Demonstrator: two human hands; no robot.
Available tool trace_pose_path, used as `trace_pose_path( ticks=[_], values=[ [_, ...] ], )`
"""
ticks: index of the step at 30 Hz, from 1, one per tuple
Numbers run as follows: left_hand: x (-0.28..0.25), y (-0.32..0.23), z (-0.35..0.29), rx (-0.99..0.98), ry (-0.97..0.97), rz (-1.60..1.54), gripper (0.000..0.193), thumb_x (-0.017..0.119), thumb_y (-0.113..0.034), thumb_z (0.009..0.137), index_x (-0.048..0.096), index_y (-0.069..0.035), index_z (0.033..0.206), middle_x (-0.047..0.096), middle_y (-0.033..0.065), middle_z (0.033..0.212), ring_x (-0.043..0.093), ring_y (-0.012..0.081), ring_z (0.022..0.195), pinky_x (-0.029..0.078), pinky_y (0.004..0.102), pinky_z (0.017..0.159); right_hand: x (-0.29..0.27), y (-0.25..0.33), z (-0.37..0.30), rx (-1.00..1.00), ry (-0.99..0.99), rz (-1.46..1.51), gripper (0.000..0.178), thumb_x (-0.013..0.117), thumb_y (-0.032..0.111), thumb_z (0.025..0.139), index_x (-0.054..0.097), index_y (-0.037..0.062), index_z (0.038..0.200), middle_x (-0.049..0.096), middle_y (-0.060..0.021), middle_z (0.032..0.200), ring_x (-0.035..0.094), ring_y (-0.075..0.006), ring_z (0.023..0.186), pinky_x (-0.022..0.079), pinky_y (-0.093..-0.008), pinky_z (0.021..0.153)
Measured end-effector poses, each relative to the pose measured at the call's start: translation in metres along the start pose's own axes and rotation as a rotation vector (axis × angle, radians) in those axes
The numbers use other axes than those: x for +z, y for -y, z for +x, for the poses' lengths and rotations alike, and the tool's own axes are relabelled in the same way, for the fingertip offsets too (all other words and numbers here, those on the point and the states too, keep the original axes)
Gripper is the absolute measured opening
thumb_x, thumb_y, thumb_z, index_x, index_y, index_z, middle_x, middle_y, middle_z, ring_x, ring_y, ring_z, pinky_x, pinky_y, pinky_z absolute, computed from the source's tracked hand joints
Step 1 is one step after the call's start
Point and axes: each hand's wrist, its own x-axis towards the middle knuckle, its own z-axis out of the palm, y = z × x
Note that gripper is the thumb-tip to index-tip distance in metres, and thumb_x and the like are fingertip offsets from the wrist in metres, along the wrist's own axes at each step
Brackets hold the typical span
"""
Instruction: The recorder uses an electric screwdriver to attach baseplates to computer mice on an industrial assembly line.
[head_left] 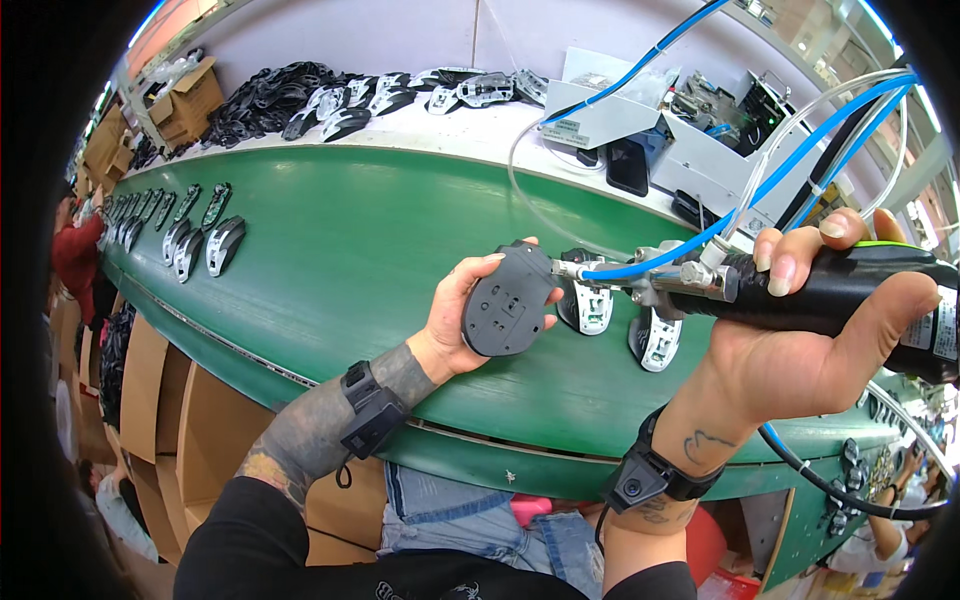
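My left hand (452,312) grips the dark underside of a computer mouse (508,308), its flat bottom with small holes facing up. Fingers wrap around its far and right edges, and the thumb lies along the left side. In my right hand (780,365) is a black power screwdriver (800,292), held level with its metal nose pointing left. The tip end is at the right edge of the mouse; I cannot tell whether they touch. Just beyond, a white-and-black mouse shell (592,308) lies on the belt, with another mouse shell (656,340) to its right.
A green conveyor belt (380,215) runs across. Several mouse parts (226,245) stand at its left. Behind are a heap of black parts (270,100), a phone (628,165) and a metal machine (715,150). Blue hoses (840,120) hang at right. Other people work at both ends.
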Motion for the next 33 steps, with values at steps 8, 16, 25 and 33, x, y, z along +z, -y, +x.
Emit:
trace_pose_path(
  ticks=[8, 16, 25, 33],
  values=[
    [-0.002, -0.001, -0.001, 0.005, 0.008, 0.016, 0.050, 0.050, -0.031, 0.084, 0.041, -0.009, 0.128, 0.053, 0.0124, 0.113, 0.057, 0.0300, 0.101, 0.051, 0.0435, 0.081, 0.007, 0.001, -0.003, -0.003, -0.038, -0.006, 0.049, 0.044, 0.048, 0.091, 0.047, 0.0020, 0.106, 0.053, -0.0069, 0.086, 0.046, -0.0115, 0.054, 0.035, -0.0286, 0.057],
    [-0.004, -0.002, -0.001, 0.003, 0.009, 0.046, 0.054, 0.047, -0.031, 0.084, 0.037, -0.009, 0.131, 0.050, 0.0172, 0.119, 0.055, 0.0318, 0.104, 0.051, 0.0440, 0.083, 0.007, -0.001, -0.004, -0.015, -0.016, 0.031, 0.048, 0.043, 0.048, 0.091, 0.047, 0.0024, 0.107, 0.053, -0.0078, 0.085, 0.046, -0.0115, 0.054, 0.036, -0.0285, 0.056],
    [0.000, 0.000, -0.003, -0.013, 0.022, 0.015, 0.053, 0.046, -0.031, 0.084, 0.036, -0.009, 0.132, 0.051, 0.0183, 0.118, 0.056, 0.0323, 0.102, 0.051, 0.0448, 0.084, 0.007, 0.000, -0.004, -0.013, -0.036, -0.004, 0.048, 0.043, 0.048, 0.091, 0.046, 0.0029, 0.108, 0.053, -0.0080, 0.084, 0.046, -0.0113, 0.052, 0.036, -0.0274, 0.055],
    [-0.010, -0.009, 0.001, 0.017, 0.030, 0.056, 0.047, 0.044, -0.031, 0.086, 0.040, -0.007, 0.127, 0.052, 0.0170, 0.115, 0.057, 0.0317, 0.099, 0.051, 0.0438, 0.081, 0.008, 0.001, -0.004, -0.005, -0.061, -0.018, 0.047, 0.043, 0.048, 0.091, 0.047, 0.0034, 0.106, 0.053, -0.0085, 0.087, 0.046, -0.0118, 0.055, 0.036, -0.0280, 0.057]
  ],
)
